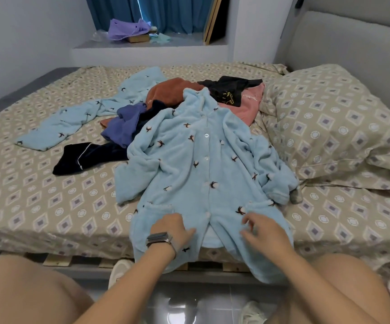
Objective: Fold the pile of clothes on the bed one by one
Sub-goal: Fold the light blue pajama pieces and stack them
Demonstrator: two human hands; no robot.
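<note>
Pajama top (196, 164), fuzzy lt-blue, buttoned, flat on bed (37, 202); L hand (174, 226) & R hand (262, 232) grips released, resting on hem.

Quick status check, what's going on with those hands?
Left hand, right hand flat on blue pajama top. Spread buttoned, unfolded. Pile waits behind.

Both forearms bare, no sleeves. Left hand (174, 226) bare; wristwatch (160, 238) on left wrist, rectangular grey case, grey band. Right hand (262, 232) bare, no rings seen. Knees bare. White shoes (119, 271) below.
</note>
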